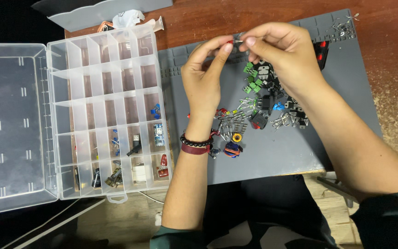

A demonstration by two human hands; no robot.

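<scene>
Both hands, left hand and right hand, pinch a tiny red-tipped electronic part with thin metal leads between their fingertips, above the grey rubber work mat. Below it on the mat lies a heap of small mixed components. Left of the mat, the open clear plastic compartment box holds a few parts in its lower cells.

Electronics hobby bench, likely a home workshop.
Grey silicone work mat on a worn wooden desk; heap of loose electronic parts at the mat's middle: green terminal blocks, black transistors, a coil. Clear compartment organizer box just left of the mat, lid open, small parts sorted in its lower cells.
</scene>
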